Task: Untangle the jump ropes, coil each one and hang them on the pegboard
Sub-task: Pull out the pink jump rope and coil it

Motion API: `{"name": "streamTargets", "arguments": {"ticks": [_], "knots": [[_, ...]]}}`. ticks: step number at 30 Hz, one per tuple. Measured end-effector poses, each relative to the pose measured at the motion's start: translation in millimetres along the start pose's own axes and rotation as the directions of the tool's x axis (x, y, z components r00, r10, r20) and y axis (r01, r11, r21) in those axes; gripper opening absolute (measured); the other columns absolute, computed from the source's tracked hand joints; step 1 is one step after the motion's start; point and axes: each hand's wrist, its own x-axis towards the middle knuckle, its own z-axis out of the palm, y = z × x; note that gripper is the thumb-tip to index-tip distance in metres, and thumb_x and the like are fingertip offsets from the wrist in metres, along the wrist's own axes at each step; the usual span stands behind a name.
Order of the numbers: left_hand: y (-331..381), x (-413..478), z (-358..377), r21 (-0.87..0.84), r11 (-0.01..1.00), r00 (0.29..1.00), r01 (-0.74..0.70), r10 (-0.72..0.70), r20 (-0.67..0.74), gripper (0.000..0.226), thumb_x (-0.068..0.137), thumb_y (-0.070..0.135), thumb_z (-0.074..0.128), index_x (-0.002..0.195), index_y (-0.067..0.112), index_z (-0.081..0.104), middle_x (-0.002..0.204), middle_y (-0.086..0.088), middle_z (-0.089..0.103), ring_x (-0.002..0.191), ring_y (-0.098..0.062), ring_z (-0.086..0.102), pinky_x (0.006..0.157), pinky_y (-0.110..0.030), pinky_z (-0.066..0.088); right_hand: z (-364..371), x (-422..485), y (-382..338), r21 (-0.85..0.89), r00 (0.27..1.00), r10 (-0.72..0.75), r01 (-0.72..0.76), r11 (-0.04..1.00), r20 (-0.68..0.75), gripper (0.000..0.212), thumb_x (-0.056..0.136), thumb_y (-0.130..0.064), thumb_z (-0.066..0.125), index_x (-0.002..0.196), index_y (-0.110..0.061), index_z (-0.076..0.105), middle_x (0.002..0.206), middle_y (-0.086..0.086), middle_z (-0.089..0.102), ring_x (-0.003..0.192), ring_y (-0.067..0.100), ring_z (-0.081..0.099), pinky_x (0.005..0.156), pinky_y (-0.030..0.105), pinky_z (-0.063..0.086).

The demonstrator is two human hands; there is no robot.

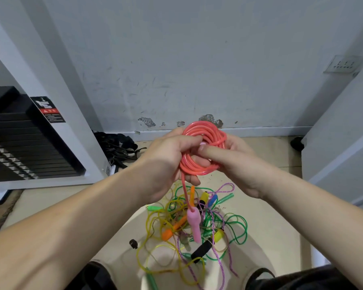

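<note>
A coral-pink jump rope [203, 130] is wound into a tight coil held up in front of the wall. My left hand [168, 162] grips the coil's left side, fingers curled through it. My right hand [235, 160] holds the right side, its thumb pressing across the coil's middle. One loose strand hangs down from the coil to a pink handle [193, 223]. Below, on the floor, lies a tangled pile of ropes [197, 227]: yellow, green and purple-patterned cords with orange, yellow, blue, green and black handles. No pegboard is in view.
A white and black weight-stack machine [36, 143] stands at the left. Black straps [117, 147] lie by the skirting. A white panel [342, 147] rises at the right, with a wall socket [342, 63] above. My dark-clothed knees [298, 279] frame the pile.
</note>
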Motion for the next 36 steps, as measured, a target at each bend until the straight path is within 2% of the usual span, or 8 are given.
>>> {"name": "streamTargets", "arguments": {"ticks": [6, 9, 12, 17, 24, 29, 34, 36], "knots": [[4.7, 1.0, -5.9, 0.117, 0.992, 0.998, -0.040, 0.035, 0.043, 0.023, 0.099, 0.010, 0.057, 0.117, -0.003, 0.063, 0.079, -0.014, 0.065, 0.050, -0.018, 0.057, 0.040, -0.026, 0.046, -1.3, 8.5, -4.7, -0.051, 0.992, -0.088, 0.083, 0.995, -0.094, 0.020, 0.066, 0.003, 0.057, 0.081, -0.011, 0.060, 0.069, 0.003, 0.056, 0.065, 0.014, 0.056, 0.065, 0.026, 0.045], [6.4, 4.7, -11.8, 0.157, 0.986, 0.999, -0.053, 0.051, 0.016, 0.017, 0.101, 0.012, 0.057, 0.114, 0.003, 0.064, 0.073, -0.009, 0.061, 0.045, -0.013, 0.054, 0.039, -0.024, 0.046, -9.5, 7.5, -7.7, -0.161, 0.997, -0.076, 0.075, 0.984, -0.001, 0.017, 0.075, -0.009, 0.068, 0.091, -0.012, 0.063, 0.073, 0.000, 0.060, 0.066, 0.028, 0.050, 0.051, 0.036, 0.037], [7.6, 4.0, -14.2, 0.153, 0.987, 0.999, -0.051, 0.052, 0.001, 0.019, 0.103, 0.014, 0.057, 0.115, 0.001, 0.063, 0.076, -0.009, 0.059, 0.052, -0.015, 0.056, 0.042, -0.025, 0.049, -14.1, 3.9, -13.6, -0.120, 0.993, 0.006, 0.008, 0.993, 0.115, 0.028, 0.084, -0.022, 0.069, 0.111, -0.015, 0.064, 0.072, 0.012, 0.053, 0.059, 0.030, 0.040, 0.037, 0.023, 0.035], [13.7, 4.0, -16.3, -0.044, 0.999, 0.998, -0.022, 0.019, -0.063, 0.019, 0.103, 0.009, 0.053, 0.084, 0.010, 0.057, 0.063, -0.003, 0.056, 0.056, -0.018, 0.065, 0.045, -0.028, 0.050, -31.8, 1.8, -15.5, -0.038, 0.927, 0.157, -0.153, 0.987, 0.340, 0.046, 0.088, -0.009, 0.061, 0.134, -0.013, 0.056, 0.086, 0.006, 0.063, 0.060, 0.016, 0.050, 0.056, 0.026, 0.041], [20.9, 10.5, -24.6, -0.013, 0.999, 0.983, -0.050, 0.047, -0.179, 0.018, 0.099, 0.006, 0.055, 0.084, 0.014, 0.049, 0.057, 0.000, 0.047, 0.053, -0.017, 0.055, 0.043, -0.024, 0.025, -27.7, 4.0, -3.6, -0.365, 0.961, 0.214, -0.139, 0.920, 0.173, 0.011, 0.097, -0.033, 0.063, 0.100, -0.023, 0.064, 0.073, 0.005, 0.052, 0.058, 0.016, 0.044, 0.056, 0.030, 0.038], [34.8, 9.5, -39.2, -0.005, 0.997, 0.974, -0.071, 0.069, -0.218, 0.022, 0.095, 0.001, 0.056, 0.080, 0.014, 0.048, 0.056, -0.001, 0.045, 0.053, -0.019, 0.055, 0.041, -0.022, 0.023, -25.9, 5.2, -3.9, -0.482, 0.987, 0.151, -0.102, 0.870, 0.063, 0.022, 0.106, -0.031, 0.053, 0.088, -0.023, 0.063, 0.072, 0.007, 0.056, 0.057, 0.018, 0.046, 0.052, 0.028, 0.038], [30.0, 7.9, -42.3, 0.089, 0.995, 0.984, -0.043, 0.058, -0.171, 0.020, 0.095, 0.001, 0.056, 0.081, 0.013, 0.048, 0.055, -0.002, 0.048, 0.055, -0.021, 0.055, 0.042, -0.023, 0.027, -18.4, 4.5, 4.1, -0.276, 0.979, 0.176, -0.142, 0.951, 0.102, 0.007, 0.100, -0.015, 0.062, 0.102, -0.013, 0.069, 0.111, 0.014, 0.074, 0.096, 0.024, 0.066, 0.076, 0.041, 0.050], [26.2, 6.7, -43.9, 0.180, 0.983, 0.992, -0.032, 0.052, -0.111, 0.019, 0.097, 0.003, 0.056, 0.082, 0.013, 0.050, 0.057, -0.002, 0.049, 0.055, -0.021, 0.055, 0.043, -0.025, 0.029, -13.8, 4.6, 7.9, -0.115, 0.980, 0.155, -0.140, 0.983, 0.128, 0.040, 0.084, -0.002, 0.062, 0.122, -0.014, 0.068, 0.112, 0.016, 0.073, 0.099, 0.031, 0.059, 0.086, 0.041, 0.045]]}}
